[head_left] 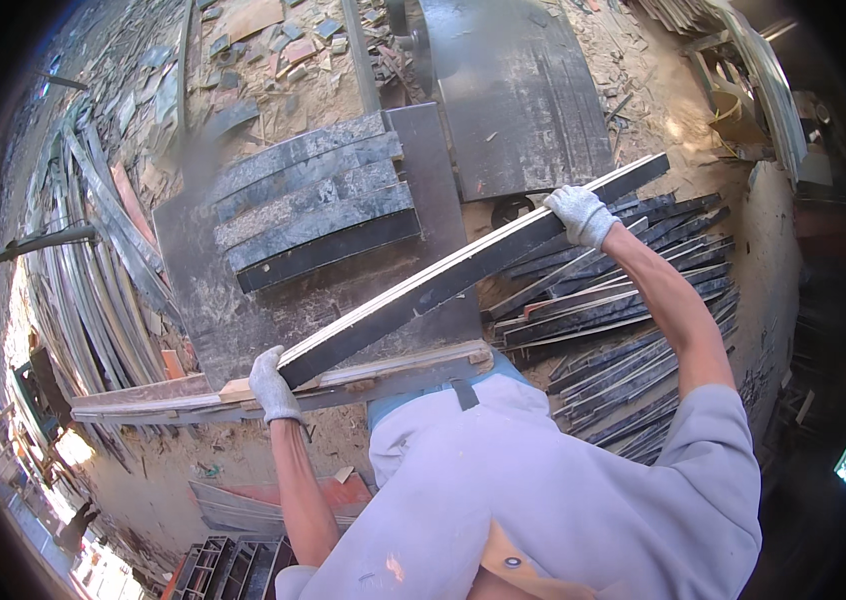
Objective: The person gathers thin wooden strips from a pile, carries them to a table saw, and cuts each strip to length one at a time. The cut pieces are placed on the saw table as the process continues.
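Observation:
A long plywood strip (443, 284), black on its face with pale layered edges, slants up to the right across the front of me. My left hand (271, 385), in a pale knit glove, is closed round its lower left end. Farther along, my right hand (580, 216), gloved alike, grips it short of the upper right end. Beneath the strip lies a worn dark work table (343, 312). Several shorter dark boards (315, 205) lie stacked on that table, left of the strip.
A pile of dark strips (623, 300) lies on the ground to my right. Long bent strips (103, 280) lean at the left. Another dark panel (518, 100) stands beyond the table, with wood scraps (288, 55) scattered on the far ground. Black crates (233, 565) sit low at the left.

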Motion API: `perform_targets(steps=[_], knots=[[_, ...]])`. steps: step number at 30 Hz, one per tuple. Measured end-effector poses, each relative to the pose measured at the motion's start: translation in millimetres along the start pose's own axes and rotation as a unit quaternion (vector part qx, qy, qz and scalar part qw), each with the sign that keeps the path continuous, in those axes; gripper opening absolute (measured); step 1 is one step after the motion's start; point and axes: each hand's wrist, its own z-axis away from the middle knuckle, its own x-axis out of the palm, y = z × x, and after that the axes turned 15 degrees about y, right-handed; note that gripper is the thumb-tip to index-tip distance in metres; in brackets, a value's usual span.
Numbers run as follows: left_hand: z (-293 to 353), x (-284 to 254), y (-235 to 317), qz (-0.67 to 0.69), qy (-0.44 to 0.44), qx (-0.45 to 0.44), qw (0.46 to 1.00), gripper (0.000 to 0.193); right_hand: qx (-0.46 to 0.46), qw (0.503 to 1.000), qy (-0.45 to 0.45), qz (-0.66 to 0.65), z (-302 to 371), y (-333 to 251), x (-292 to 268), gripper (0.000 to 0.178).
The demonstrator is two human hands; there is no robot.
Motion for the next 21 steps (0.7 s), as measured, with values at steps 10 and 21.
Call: perform_targets(steps=[10, 21], knots=[[-42.3, 36.1, -41.2, -0.263, -0.066, 0.323, 0.907, 0.029, 0.029, 0.999, -0.022, 0.029, 35.8, -1.4, 4.6, 0.04], [52.1, 62.7, -4.8, -0.346, -0.184, 0.46, 0.797, 0.041, 0.134, 0.985, -0.108, 0.03, 204.7, -37.7, 59.5, 0.058]])
